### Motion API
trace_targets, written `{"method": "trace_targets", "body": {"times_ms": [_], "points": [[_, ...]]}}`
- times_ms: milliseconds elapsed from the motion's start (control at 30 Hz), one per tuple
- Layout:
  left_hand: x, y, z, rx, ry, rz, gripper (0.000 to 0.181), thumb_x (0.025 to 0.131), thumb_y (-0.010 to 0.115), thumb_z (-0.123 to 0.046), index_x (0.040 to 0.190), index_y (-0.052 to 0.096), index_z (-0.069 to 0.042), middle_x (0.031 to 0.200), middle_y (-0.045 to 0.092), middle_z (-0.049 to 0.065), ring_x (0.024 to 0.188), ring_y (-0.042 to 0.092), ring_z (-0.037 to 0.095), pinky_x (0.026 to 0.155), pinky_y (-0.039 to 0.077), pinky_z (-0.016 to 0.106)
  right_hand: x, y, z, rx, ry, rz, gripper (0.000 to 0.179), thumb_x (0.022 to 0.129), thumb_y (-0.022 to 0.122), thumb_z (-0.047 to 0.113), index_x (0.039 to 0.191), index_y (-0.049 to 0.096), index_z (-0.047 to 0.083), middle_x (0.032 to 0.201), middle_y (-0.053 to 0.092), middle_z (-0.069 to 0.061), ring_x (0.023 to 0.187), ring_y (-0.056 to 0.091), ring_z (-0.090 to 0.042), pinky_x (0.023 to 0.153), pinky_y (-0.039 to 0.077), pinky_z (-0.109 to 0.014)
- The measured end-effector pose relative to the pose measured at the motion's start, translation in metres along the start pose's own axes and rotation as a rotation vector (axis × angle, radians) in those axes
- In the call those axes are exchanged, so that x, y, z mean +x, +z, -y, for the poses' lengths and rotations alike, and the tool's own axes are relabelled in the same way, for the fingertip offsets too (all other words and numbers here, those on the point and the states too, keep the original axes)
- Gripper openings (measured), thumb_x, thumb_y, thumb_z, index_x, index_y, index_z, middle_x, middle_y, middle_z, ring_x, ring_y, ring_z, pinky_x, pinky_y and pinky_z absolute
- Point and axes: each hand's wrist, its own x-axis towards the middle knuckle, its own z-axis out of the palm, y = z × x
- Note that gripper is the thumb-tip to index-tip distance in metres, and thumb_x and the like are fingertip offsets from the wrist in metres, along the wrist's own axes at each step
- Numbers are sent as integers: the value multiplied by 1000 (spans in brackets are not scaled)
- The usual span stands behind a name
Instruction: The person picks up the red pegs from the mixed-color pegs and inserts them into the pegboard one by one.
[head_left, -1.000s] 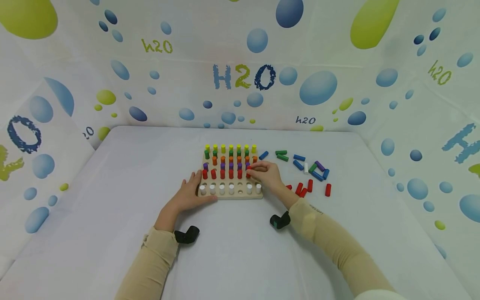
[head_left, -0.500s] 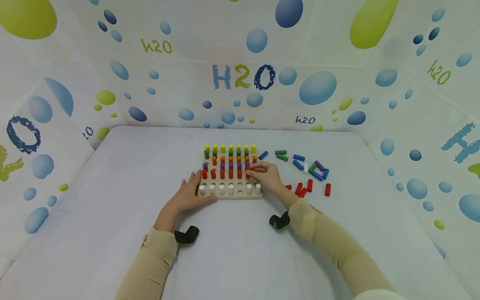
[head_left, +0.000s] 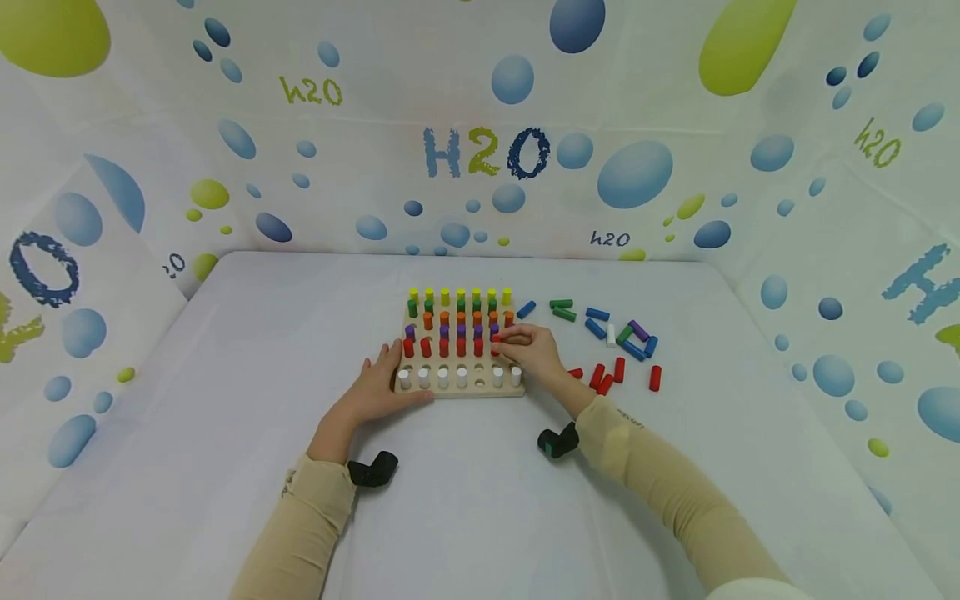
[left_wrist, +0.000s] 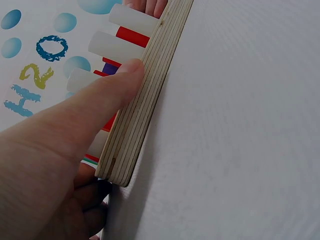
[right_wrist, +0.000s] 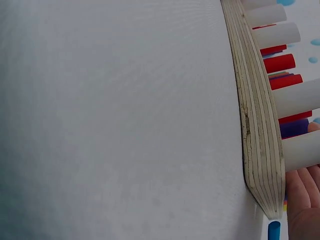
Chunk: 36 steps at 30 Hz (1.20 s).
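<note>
A wooden pegboard [head_left: 450,394] lies on the table, carrying rows of yellow, green, orange, purple, red and white pegs. My left hand [head_left: 372,392] holds its front left corner, thumb along the front edge and fingers at the left side. The left wrist view shows that thumb [left_wrist: 107,90] touching the layered edge beside white pegs [left_wrist: 116,46]. With thumb and fingertips, my right hand [head_left: 536,350] pinches a red peg [head_left: 496,347] at the right of the red row. Only part of the right hand [right_wrist: 303,205] appears in the right wrist view, beyond a white peg.
Right of the board lie loose red pegs [head_left: 619,370], blue pegs [head_left: 633,351], green pegs [head_left: 564,315], a white peg [head_left: 611,335] and a purple peg [head_left: 639,330]. One hole [head_left: 480,382] in the white row is bare. A printed backdrop [head_left: 480,200] stands behind the table.
Both hands, the pegboard and the loose pegs stay in place. The head view has shifted very slightly.
</note>
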Motion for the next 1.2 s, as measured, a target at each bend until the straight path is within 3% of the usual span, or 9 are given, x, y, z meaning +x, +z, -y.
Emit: {"method": "trace_targets", "body": {"times_ms": [567, 800, 1200], "points": [[1, 2, 2, -3, -1, 6, 110, 73, 66, -58, 146, 7, 0, 150, 11, 20, 138, 0, 32, 110, -3, 49, -4, -7, 4, -27, 38, 17, 26, 79, 73, 14, 101, 65, 2, 98, 69, -9, 87, 65, -16, 76, 53, -25], [1, 2, 2, 3, 1, 4, 111, 73, 66, -58, 146, 6, 1, 150, 10, 20, 138, 0, 32, 110, -3, 49, -9, -28, 10, -73, 4, 37, 31, 80, 72, 21, 106, 66, 4, 102, 68, -9, 93, 64, -17, 80, 52, -27], [1, 2, 3, 6, 5, -1, 111, 73, 66, -58, 145, 7, 1, 150, 11, 21, 138, 1, 33, 110, -3, 50, -17, -68, 6, -86, 17, 23, 38, 82, 70, 27, 113, 62, 6, 110, 64, -9, 99, 62, -17, 85, 49, -26]]}}
